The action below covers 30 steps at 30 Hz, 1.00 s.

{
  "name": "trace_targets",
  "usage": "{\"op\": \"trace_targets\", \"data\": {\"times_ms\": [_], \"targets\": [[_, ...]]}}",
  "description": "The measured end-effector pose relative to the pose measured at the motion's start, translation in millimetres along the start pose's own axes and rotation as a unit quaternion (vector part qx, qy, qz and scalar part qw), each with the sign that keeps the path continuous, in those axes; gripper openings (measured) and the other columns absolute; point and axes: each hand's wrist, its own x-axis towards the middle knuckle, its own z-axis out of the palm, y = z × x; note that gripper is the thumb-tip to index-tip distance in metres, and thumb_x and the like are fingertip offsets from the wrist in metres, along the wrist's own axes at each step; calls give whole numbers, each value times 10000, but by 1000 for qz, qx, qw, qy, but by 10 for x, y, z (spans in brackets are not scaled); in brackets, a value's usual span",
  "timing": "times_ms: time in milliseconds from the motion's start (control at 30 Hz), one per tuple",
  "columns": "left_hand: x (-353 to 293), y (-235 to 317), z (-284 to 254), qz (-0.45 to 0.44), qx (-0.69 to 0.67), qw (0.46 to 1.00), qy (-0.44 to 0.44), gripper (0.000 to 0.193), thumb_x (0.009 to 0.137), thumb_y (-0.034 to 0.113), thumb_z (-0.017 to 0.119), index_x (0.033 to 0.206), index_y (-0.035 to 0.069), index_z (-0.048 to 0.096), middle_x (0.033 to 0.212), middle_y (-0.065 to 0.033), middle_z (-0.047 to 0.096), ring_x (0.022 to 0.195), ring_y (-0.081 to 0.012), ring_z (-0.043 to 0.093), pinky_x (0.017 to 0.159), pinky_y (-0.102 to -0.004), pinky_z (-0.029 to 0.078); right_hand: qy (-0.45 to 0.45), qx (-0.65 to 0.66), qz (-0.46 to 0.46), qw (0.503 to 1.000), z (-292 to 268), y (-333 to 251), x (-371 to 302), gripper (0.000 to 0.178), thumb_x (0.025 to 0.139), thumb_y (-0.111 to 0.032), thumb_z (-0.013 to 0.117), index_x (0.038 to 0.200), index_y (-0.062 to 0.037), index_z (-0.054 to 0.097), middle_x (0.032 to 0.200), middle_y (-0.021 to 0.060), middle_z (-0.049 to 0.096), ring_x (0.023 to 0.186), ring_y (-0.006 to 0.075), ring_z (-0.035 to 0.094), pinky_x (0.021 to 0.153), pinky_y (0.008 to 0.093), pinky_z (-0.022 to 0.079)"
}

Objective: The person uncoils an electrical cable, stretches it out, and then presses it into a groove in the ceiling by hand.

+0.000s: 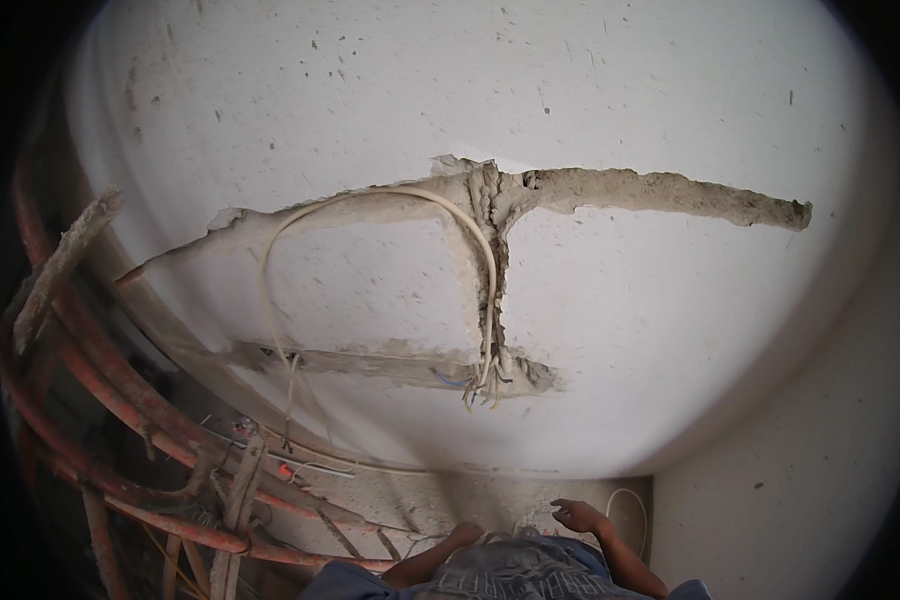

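Observation:
Low in the head view, my left hand (pixel 464 535) is close to my body beside the shirt; its fingers are too small and hidden to read. My right hand (pixel 578 516) is out in front of my body on the right, its fingers loosely bent and apart, with nothing visible in them. Both hands are away from the wall. Ahead, a pale cable (pixel 487 250) arches along a rough chased channel (pixel 660 192) in the white wall (pixel 610 300). Several bare-ended wires (pixel 478 388) stick out of the lower channel.
Red metal scaffold tubes (pixel 120 400) curve along the left, with a mortar-crusted bar (pixel 65 265) among them. A thin loop of cable (pixel 630 510) lies near the right corner. Dusty floor (pixel 420 495) runs below the wall, and a side wall (pixel 770 480) closes the right.

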Motion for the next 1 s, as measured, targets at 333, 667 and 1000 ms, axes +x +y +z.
{"op": "trace_targets", "data": {"times_ms": [333,667,1000], "targets": [[250,102,-103,30,7,1000,-3,449,844,416,553,1032,32,691,1059,-219,656,1025,-385,608,914,-451,462,54,145,349,924,1076,2270,-537,277,809,-198,593,995,-16,685,911,145,693,802,183,667,646,319,537],[-31,-104,-61,-48,25,999,-10,382,785,338,584,1050,88,699,1066,-169,671,1021,-350,629,902,-421,486,167,214,260,927,1560,2384,-746,310,778,-271,593,848,8,709,797,164,702,760,249,686,757,388,531],[-124,77,6,-60,-16,998,18,432,835,402,568,1098,75,668,1070,-200,661,1009,-358,629,897,-433,485,126,334,260,897,1134,1654,11,340,848,-123,525,1159,-1,587,856,148,696,732,210,681,581,349,544]]}}
